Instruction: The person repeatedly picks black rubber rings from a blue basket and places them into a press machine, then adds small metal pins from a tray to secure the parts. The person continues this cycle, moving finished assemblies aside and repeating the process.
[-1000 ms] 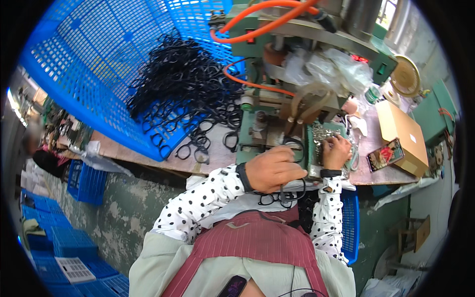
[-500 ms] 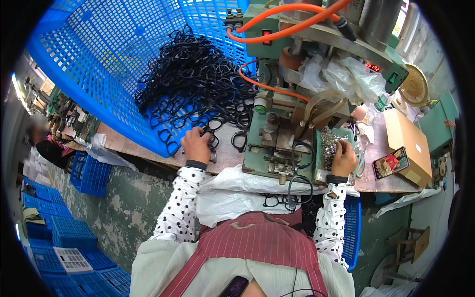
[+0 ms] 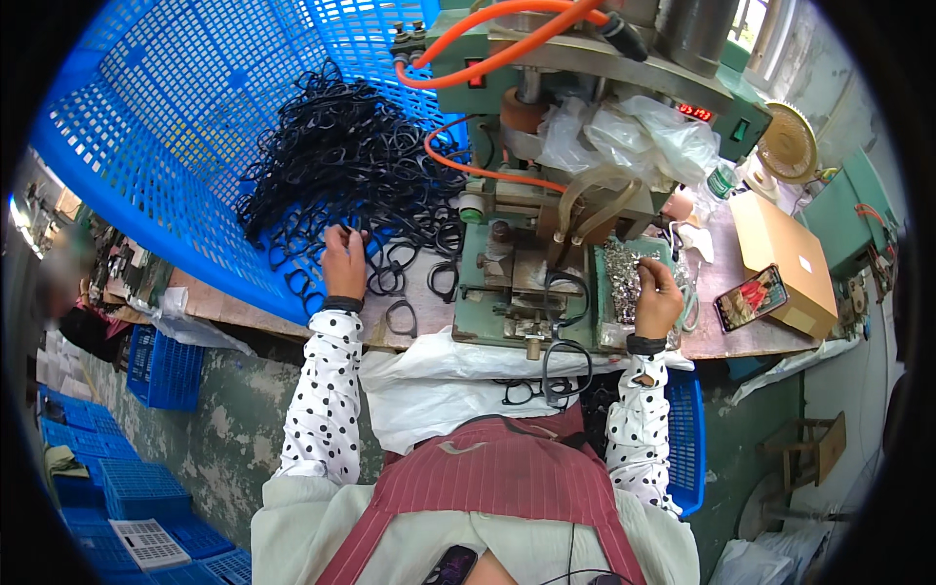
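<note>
My left hand [image 3: 344,265] is at the near edge of a heap of dark eyeglass frames [image 3: 341,161], its fingers closed on one of them. My right hand [image 3: 658,300] hovers over a tray of small shiny metal parts [image 3: 621,273], thumb and fingertips pinched together; whatever is between them is too small to make out. Between my hands stands a green bench machine [image 3: 487,317]. A dark eyeglass frame [image 3: 568,372] hangs at its front edge, one rim up against the fixture. Another frame [image 3: 401,318] lies alone on the table, near my left wrist.
A large blue basket [image 3: 127,185] lies tilted on the table, holding the heap. Orange hoses [image 3: 487,19] loop over the machine. At right are a cardboard box [image 3: 780,253] and a propped phone [image 3: 751,298]. Blue crates [image 3: 146,487] stand on the floor; a person [image 3: 83,327] sits far left.
My left hand has moved away from the table edge into the heap, uncovering a single frame on the table. My right hand stays at the metal parts. The whole view has shifted slightly.
</note>
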`<state>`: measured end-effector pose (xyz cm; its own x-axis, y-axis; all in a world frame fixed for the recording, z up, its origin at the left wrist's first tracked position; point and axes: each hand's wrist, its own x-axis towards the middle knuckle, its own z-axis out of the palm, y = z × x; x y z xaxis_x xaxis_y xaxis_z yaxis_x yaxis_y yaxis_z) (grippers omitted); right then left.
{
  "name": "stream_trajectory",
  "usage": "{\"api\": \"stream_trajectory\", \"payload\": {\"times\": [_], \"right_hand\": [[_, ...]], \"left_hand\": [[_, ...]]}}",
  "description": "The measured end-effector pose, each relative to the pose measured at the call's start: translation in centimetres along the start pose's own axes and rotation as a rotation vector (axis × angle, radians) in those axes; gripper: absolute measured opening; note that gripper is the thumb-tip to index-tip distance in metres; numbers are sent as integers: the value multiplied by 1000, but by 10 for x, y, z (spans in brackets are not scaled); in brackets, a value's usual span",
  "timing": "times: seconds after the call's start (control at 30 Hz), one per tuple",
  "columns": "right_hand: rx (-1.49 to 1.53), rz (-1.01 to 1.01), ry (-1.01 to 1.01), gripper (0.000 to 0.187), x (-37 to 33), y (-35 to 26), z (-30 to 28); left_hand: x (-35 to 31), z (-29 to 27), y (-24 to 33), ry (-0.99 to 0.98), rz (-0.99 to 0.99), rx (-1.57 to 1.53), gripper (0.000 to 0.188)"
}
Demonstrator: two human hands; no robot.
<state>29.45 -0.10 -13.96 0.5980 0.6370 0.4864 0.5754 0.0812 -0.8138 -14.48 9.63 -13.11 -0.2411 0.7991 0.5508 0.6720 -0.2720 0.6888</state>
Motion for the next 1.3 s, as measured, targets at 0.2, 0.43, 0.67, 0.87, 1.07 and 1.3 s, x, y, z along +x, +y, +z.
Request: {"api": "stream_trajectory", "payload": {"times": [0.2, 0.43, 0.67, 0.87, 1.07, 1.3], "right_hand": [[-105, -136, 19, 4, -2, -32, -8], [447, 77, -204, 10, -12, -90, -7], [575, 233, -350, 37, -28, -135, 14], [751, 178, -231, 43, -38, -134, 35], [763, 155, -199, 43, -41, -132, 37], [-10, -126, 32, 33, 2, -64, 6]], "left_hand": [[-8, 10, 78, 34, -27, -410, 10], [-58, 10, 185, -124, 919, -260, 57], [-53, 3, 210, -104, 625, -474, 22], [-28, 8, 217, -167, 262, -574, 21], [-37, 3, 215, -199, 757, -459, 36], [-86, 44, 197, -527, 1088, -536, 47]]}}
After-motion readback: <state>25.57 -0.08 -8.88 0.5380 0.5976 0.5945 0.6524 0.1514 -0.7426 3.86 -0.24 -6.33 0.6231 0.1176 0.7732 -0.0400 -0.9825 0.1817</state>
